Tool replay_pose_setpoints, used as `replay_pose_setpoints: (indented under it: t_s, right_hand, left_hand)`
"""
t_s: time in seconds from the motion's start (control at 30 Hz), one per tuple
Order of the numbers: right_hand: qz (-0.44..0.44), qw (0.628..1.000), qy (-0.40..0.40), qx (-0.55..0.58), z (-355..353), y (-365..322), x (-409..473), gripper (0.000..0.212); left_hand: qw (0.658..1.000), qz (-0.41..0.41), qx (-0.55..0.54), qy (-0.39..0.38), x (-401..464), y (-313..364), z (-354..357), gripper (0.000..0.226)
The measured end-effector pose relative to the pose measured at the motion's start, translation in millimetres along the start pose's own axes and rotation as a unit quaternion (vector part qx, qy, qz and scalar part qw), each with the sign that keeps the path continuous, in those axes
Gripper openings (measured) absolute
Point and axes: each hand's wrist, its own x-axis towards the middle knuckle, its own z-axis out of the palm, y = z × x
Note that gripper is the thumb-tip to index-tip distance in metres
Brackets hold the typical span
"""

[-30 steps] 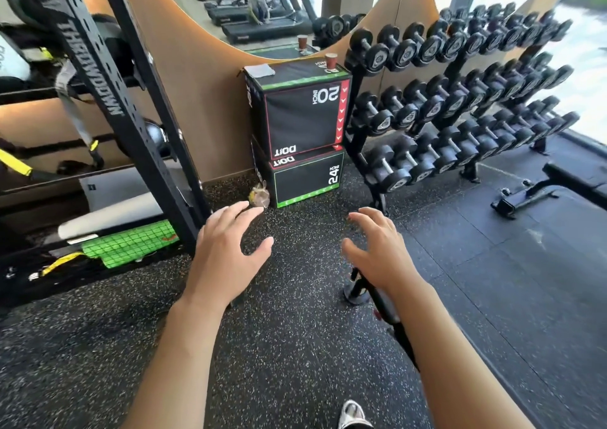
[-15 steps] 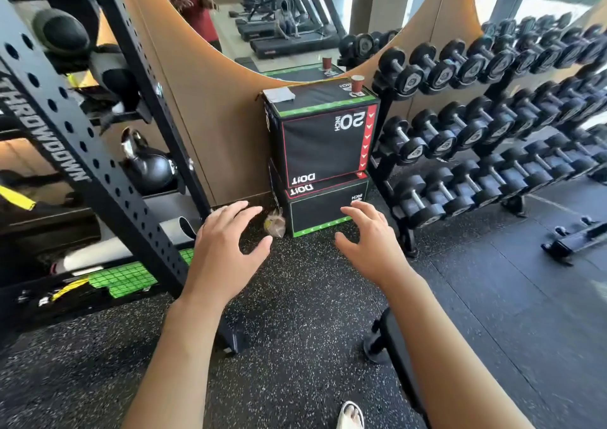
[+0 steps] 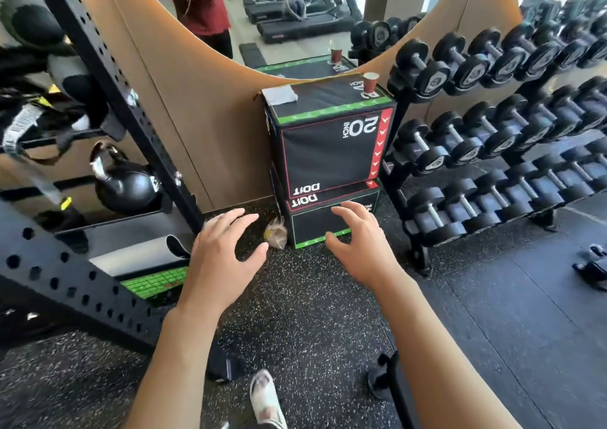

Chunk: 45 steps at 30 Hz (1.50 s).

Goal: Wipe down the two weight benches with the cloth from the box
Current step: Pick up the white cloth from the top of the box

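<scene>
A folded grey cloth (image 3: 280, 95) lies on the back left corner of the upper black plyo box (image 3: 328, 153), which is stacked on a second box (image 3: 315, 222) against the wall. My left hand (image 3: 220, 258) and my right hand (image 3: 361, 248) are stretched out in front of me at floor-box height, fingers spread and holding nothing. Both hands are well short of the cloth. A black bench foot (image 3: 382, 379) shows at the bottom under my right forearm.
A red paper cup (image 3: 370, 82) stands on the box's right corner. A dumbbell rack (image 3: 492, 133) fills the right side, a black power rack (image 3: 108, 77) with a kettlebell (image 3: 126, 187) the left. A small bag (image 3: 277, 233) lies beside the lower box. Speckled rubber floor lies between.
I have stepped closer to the stacked boxes, which now look larger and nearer. Both hands stay spread and hold nothing. The bench at the right has slid out of view.
</scene>
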Motion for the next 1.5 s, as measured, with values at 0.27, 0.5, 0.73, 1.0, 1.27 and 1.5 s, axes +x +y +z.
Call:
replay_pose_setpoints:
  t_s: [0.27,0.5,0.73,1.0,1.27,1.5]
  right_hand:
    - [0.028,0.998,0.039,-0.027,14.0,-8.4,121.8,0.058]
    - [0.052,0.995,0.078,-0.038,18.5,-32.7,216.3,0.057]
    - [0.088,0.992,0.076,-0.041,19.3,-24.6,279.6,0.056]
    - [0.069,0.995,0.055,-0.048,20.6,21.7,377.2,0.056]
    - [0.047,0.997,0.033,-0.057,-24.3,91.7,500.8,0.057]
    - [0.026,0.999,0.011,-0.037,-31.1,132.3,577.2,0.054]
  left_hand:
    - [0.998,0.050,-0.026,0.000,144.5,-44.8,23.1,0.053]
    - [0.994,0.101,-0.042,0.001,264.0,-76.6,16.7,0.051]
    - [0.992,0.094,-0.074,-0.028,330.3,-96.8,45.7,0.052]
    - [0.994,0.079,-0.066,-0.023,420.0,-90.5,88.8,0.052]
    - [0.997,0.059,-0.050,-0.006,527.4,-44.4,147.2,0.049]
    - [0.999,0.026,-0.034,-0.016,583.3,-25.9,179.4,0.051]
